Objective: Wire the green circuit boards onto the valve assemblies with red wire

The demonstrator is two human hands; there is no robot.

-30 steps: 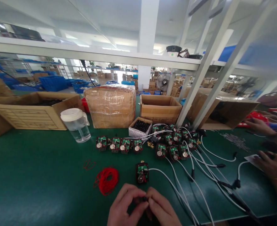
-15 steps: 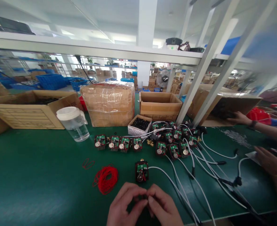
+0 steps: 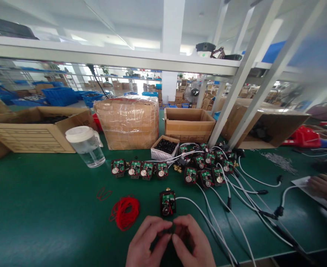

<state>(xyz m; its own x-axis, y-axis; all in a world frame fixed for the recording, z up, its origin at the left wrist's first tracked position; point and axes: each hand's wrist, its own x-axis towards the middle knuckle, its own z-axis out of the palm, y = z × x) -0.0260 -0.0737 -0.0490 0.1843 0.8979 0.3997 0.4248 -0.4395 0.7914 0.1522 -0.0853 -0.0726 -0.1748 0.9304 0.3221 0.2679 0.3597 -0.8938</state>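
Note:
My left hand (image 3: 149,241) and my right hand (image 3: 192,241) meet fingertip to fingertip at the near edge of the green table. Both are closed in a pinch around something small and dark that I cannot make out. Just beyond them lies a black housing with a green circuit board (image 3: 167,203), a white cable (image 3: 199,209) running from its right side. To the left of my hands is a coil of red rings (image 3: 125,213), with a few loose red rings (image 3: 104,193) beside it.
Several similar housings (image 3: 146,170) stand in a row behind, with more clustered at right among white cables. A small box of black parts (image 3: 166,146), a clear jug (image 3: 87,147) and cardboard boxes (image 3: 128,124) line the back. A co-worker's hand (image 3: 324,189) rests at far right.
My fingertips have parted slightly, showing a small gap between the hands. The co-worker's arm has left the tilted box, and their other hand has shifted right.

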